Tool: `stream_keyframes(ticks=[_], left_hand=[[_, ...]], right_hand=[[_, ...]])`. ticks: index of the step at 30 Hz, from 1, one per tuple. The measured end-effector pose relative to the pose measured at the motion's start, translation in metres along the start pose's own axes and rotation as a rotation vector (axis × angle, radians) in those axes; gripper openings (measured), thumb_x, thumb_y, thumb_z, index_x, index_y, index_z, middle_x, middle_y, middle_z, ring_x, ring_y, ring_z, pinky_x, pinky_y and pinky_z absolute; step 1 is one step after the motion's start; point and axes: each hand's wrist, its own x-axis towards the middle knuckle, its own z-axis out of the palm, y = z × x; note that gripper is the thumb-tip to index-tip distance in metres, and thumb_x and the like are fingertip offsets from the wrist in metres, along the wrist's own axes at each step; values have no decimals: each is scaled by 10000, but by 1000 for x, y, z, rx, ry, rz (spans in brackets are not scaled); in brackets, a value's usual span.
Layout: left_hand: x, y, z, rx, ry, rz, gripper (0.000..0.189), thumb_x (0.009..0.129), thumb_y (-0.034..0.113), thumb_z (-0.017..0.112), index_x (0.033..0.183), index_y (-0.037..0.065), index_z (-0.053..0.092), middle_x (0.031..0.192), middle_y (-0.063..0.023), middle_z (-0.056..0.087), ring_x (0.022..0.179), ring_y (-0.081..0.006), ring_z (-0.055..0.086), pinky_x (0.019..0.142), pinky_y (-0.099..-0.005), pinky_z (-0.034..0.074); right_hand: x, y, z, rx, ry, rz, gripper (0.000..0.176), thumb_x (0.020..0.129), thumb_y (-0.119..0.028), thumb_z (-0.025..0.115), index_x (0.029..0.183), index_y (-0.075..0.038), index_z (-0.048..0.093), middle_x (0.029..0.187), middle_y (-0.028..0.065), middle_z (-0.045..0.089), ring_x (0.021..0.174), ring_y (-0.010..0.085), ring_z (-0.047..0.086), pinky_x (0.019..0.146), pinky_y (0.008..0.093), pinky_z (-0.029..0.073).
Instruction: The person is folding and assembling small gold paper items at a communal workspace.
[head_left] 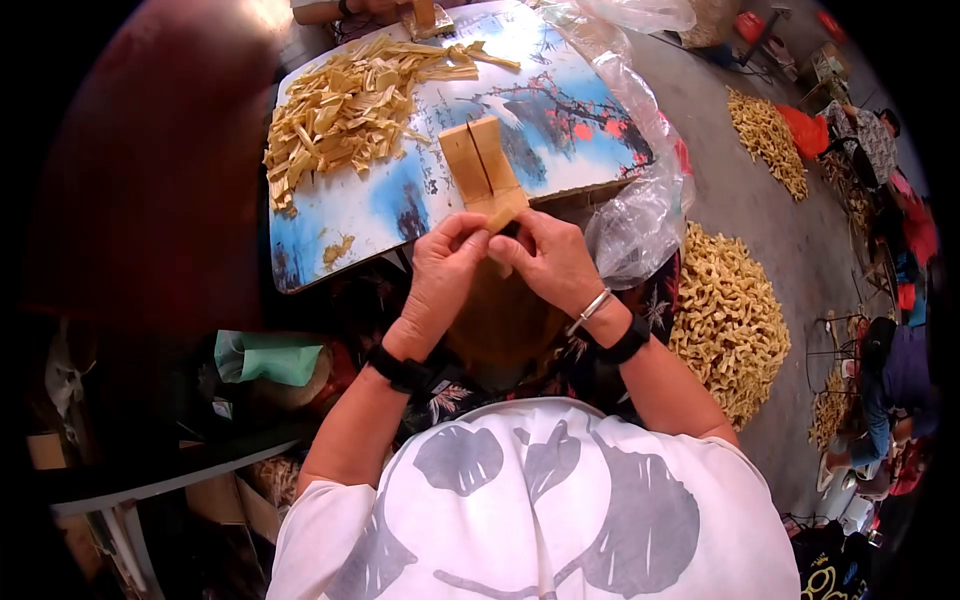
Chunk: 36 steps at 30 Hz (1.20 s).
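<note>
My left hand [447,262] and my right hand [549,258] meet at the near edge of the table. Both pinch a short pale-yellow strip [505,216] between thumbs and fingertips; part of it is hidden by the fingers. Just beyond the fingertips stands a light wooden block [466,166] with a dark slot down its middle. A loose heap of flat yellow strips [340,105] lies on the table's left side. The tabletop [550,110] carries a blue and white painting with red blossoms.
Crumpled clear plastic [635,225] hangs at the table's right edge. Knotted yellow pieces form a large pile [735,320] on the floor, with another pile [765,140] farther off. Across the table shows another person's arm [320,12]. A green bag [265,357] lies left.
</note>
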Motion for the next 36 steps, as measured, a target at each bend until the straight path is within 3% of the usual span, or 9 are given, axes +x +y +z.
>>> stream_keyframes(ticks=[5,8,13,16,17,21,30,33,36], left_hand=[[-34,-24,-5,143,178,-281,184,962,228,614,1022,59,656,884,5,634,822,-101,596,780,-221,491],[-55,-26,-17,-548,-29,-949,183,943,233,632,1032,74,645,882,-19,640,790,-124,620,756,-247,516],[-66,-50,-6,-391,-14,-649,209,924,102,609,1129,59,623,866,-10,643,701,-114,618,610,-232,517],[-65,-46,-10,507,-160,-256,228,902,31,589,1121,73,633,826,-31,631,678,-163,634,595,-250,514],[-65,-38,-11,985,-218,343,267,848,-10,595,1102,57,643,803,-89,598,678,-247,645,578,-282,522],[-67,-17,1,1183,-112,441,301,802,6,616,1094,66,654,835,-128,567,706,-305,640,600,-326,541],[-63,-26,2,924,10,328,332,825,-46,581,1145,19,643,923,-165,582,789,-347,638,701,-377,536],[-64,-27,1,837,-24,354,335,828,-57,575,1152,8,632,974,-180,569,828,-354,629,730,-384,530],[-65,-36,2,790,8,372,326,831,-55,583,1150,6,617,984,-180,551,827,-344,624,729,-392,531]], right_hand=[[-14,4,26,171,144,-91,110,885,-143,637,945,-54,658,802,135,646,705,320,644,613,373,503],[-41,1,32,19,56,-239,105,858,-127,649,935,-58,629,803,147,642,730,340,646,616,376,508],[-81,6,45,137,-163,-217,120,910,-181,604,954,-69,596,787,158,636,745,364,640,634,410,508],[-68,18,38,-71,76,-349,176,962,-208,558,896,-50,600,813,110,652,789,290,661,561,380,509],[-71,20,46,195,84,-129,199,972,-223,557,897,-44,599,807,87,654,761,235,669,525,351,503],[-61,36,57,584,-93,594,246,985,-263,568,950,-27,625,792,27,662,662,104,658,466,261,490],[-68,36,64,578,-158,347,229,976,-258,568,1031,-49,644,776,18,662,587,100,609,543,235,489],[-66,41,63,702,-232,415,233,982,-260,561,1063,-54,636,868,-1,657,686,90,609,596,224,497],[-67,25,58,1346,-240,745,236,990,-259,550,1097,-59,613,972,2,640,799,78,602,641,218,508]])
